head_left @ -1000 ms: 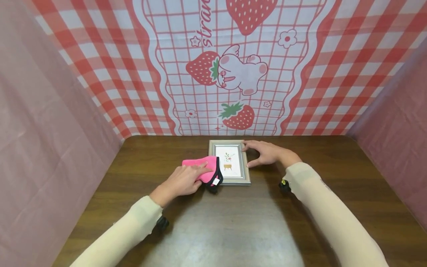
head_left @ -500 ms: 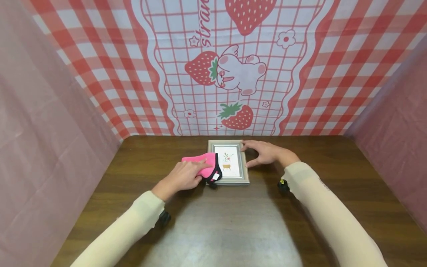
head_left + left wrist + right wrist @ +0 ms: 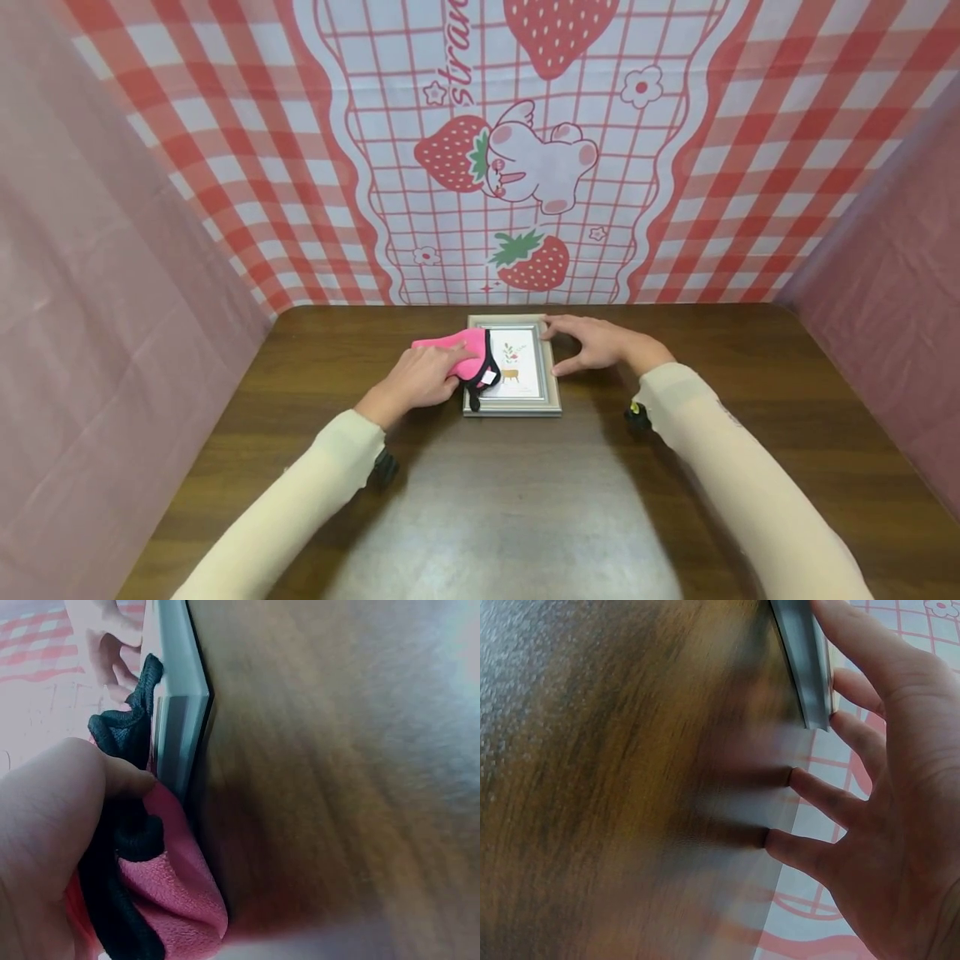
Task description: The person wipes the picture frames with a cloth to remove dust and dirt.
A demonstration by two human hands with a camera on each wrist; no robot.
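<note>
A pink cloth [image 3: 452,347] with black edging and a white tag lies over the left side of a picture frame [image 3: 555,408]. My left hand [image 3: 420,377] holds the cloth, index finger stretched out on top of it. In the left wrist view, the thumb [image 3: 127,778] presses into the folded cloth [image 3: 180,900] beside the frame's corner. My right hand [image 3: 596,342] rests at the frame's right edge with fingers spread. In the right wrist view, its thumb and two fingers touch the frame [image 3: 806,664], while other fingertips [image 3: 776,841] touch the table.
The frame lies flat on a brown wooden table [image 3: 495,508], close to its back edge. Behind rises a red-and-white checked strawberry cloth [image 3: 300,167]. Pink curtains [image 3: 112,250] hang at both sides.
My left hand has slid the cloth away from me along the frame's left side, uncovering its near left corner. The right hand stays at the right edge.
</note>
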